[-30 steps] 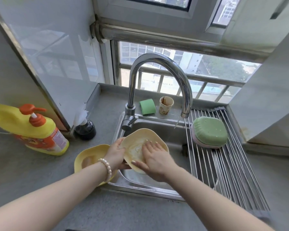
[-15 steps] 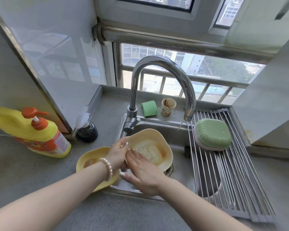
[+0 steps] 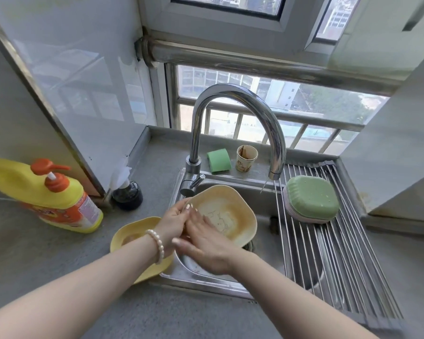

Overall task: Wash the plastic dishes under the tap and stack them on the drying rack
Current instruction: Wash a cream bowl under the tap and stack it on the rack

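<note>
A cream plastic dish (image 3: pixel 233 216) with brownish smears inside is held tilted over the steel sink (image 3: pixel 206 277). My left hand (image 3: pixel 174 221) grips its left rim, fingers curled over the edge. My right hand (image 3: pixel 203 243) lies flat with straight fingers inside the dish, near its left side. The curved tap (image 3: pixel 277 152) ends to the right of the dish, with a thin trickle at its spout. A second yellow dish (image 3: pixel 132 236) sits on the counter left of the sink. Upside down on the roll-up drying rack (image 3: pixel 328 253) lie a green dish (image 3: pixel 311 196) stacked on a pink one.
A yellow detergent bottle (image 3: pixel 56 201) with an orange pump stands at the left. A small black bottle (image 3: pixel 127 195) is beside the wall panel. Behind the sink sit a green sponge (image 3: pixel 218 160) and a stained paper cup (image 3: pixel 246 158). Window bars run behind.
The dish has tipped more open toward me and shifted a little right. My right hand slid from the middle of the dish toward its left rim, close to my left hand.
</note>
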A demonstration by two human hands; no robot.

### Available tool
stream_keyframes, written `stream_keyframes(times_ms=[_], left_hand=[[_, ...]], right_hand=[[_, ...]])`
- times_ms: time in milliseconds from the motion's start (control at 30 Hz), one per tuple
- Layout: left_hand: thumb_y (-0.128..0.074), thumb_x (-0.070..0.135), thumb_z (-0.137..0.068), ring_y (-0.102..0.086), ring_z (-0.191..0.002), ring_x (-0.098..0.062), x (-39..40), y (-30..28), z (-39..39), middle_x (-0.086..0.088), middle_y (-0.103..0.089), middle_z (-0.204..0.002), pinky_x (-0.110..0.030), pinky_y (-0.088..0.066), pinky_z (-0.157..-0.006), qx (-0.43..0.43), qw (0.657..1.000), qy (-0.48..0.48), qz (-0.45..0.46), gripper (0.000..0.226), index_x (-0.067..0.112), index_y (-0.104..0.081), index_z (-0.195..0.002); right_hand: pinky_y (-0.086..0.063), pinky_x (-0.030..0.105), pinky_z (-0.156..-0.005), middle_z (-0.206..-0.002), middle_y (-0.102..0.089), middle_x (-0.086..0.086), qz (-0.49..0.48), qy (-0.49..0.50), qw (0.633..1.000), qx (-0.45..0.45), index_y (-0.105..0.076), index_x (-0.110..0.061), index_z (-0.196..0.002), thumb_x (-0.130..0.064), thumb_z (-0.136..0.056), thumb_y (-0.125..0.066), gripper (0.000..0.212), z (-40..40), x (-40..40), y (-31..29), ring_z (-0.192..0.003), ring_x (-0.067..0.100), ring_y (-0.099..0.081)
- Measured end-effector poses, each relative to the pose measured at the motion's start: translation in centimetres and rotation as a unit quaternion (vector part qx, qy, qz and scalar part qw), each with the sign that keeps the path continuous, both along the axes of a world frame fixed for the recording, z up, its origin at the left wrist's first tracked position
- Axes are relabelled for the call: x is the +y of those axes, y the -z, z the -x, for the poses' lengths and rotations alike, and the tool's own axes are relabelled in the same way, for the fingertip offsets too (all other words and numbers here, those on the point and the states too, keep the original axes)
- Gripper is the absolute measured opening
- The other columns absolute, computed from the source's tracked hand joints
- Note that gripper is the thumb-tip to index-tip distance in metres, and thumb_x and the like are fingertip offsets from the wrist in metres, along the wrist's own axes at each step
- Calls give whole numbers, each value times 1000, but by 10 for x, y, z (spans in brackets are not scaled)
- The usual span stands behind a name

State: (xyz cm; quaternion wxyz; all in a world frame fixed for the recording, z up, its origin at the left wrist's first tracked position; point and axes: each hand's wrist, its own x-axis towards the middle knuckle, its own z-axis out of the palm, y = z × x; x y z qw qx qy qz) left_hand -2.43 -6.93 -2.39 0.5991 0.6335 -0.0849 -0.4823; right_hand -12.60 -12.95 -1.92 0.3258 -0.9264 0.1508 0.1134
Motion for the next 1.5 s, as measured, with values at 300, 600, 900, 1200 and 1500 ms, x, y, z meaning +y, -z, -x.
stream_keyframes(times_ms=[300,600,900,1200,1500], left_hand=[[-42,28,-101,-64,-69,-25,1,-13,-16,-6,-68,-85,-43,-56,-65,-169,982,48,-68,21,34,-62,-96],[-42,22,-101,-62,-68,-21,6,-23,-22,-4,-64,-84,-34,-56,-56,-181,972,99,-115,19,22,-61,-104],[-51,-2,-93,-66,-82,-37,23,-9,36,-16,-59,-110,-42,-57,-50,18,996,-80,-36,40,20,-41,-125],[-38,6,-100,-68,-72,-34,35,-13,-17,-18,-64,-100,-50,-58,-56,-65,982,98,-149,27,26,-57,-98],[-44,19,-100,-66,-69,-30,32,-16,-26,-16,-66,-92,-38,-56,-49,-55,981,135,-130,16,19,-60,-99]], right_hand=[[-48,32,-93,-132,-59,-3,91,-79,987,-102,-57,-18,-129,-20,-87,-62,42,59,-12,4,-119,21,-55],[-43,53,-100,-108,-72,4,371,-60,914,-152,-74,-9,-95,-37,-80,-61,34,76,-49,26,-111,26,-63],[-31,19,-41,-44,-48,-3,295,84,916,-260,-56,-16,-51,3,-30,-74,33,59,-1,29,-39,19,-46],[-46,47,-101,-109,-71,-1,314,-113,932,-142,-72,-16,-98,-58,-86,-46,51,73,-45,35,-111,19,-63],[-3,42,-120,-154,-28,11,240,-82,966,-49,-34,-6,-145,-55,-83,-57,83,49,-24,24,-145,23,-19]])
